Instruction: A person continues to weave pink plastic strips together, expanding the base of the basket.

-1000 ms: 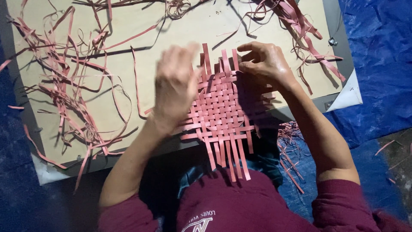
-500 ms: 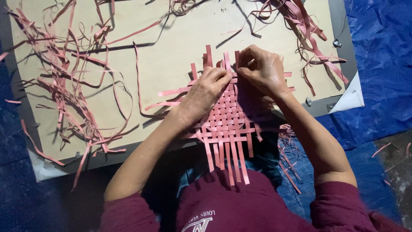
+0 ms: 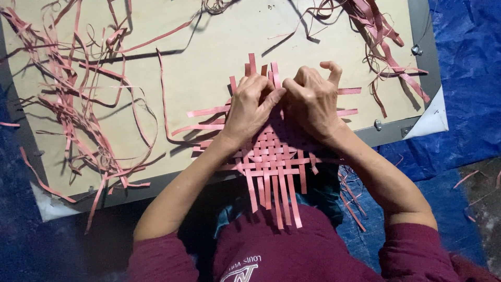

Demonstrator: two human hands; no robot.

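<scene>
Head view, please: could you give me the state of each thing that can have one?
Woven mat: partly woven, loose strip ends sticking out on all sides.
Left hand: fingers pressed down on the mat's far edge.
Right hand: fingers curled, pinching strips at the same edge.
Loose pink strips: tangled, unwoven, scattered on the board.
Board: lying flat on the blue tarp.

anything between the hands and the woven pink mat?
Nothing visible. The left hand and right hand both rest directly on the far part of the woven mat; the loose strips lie off to the side on the board.
</scene>
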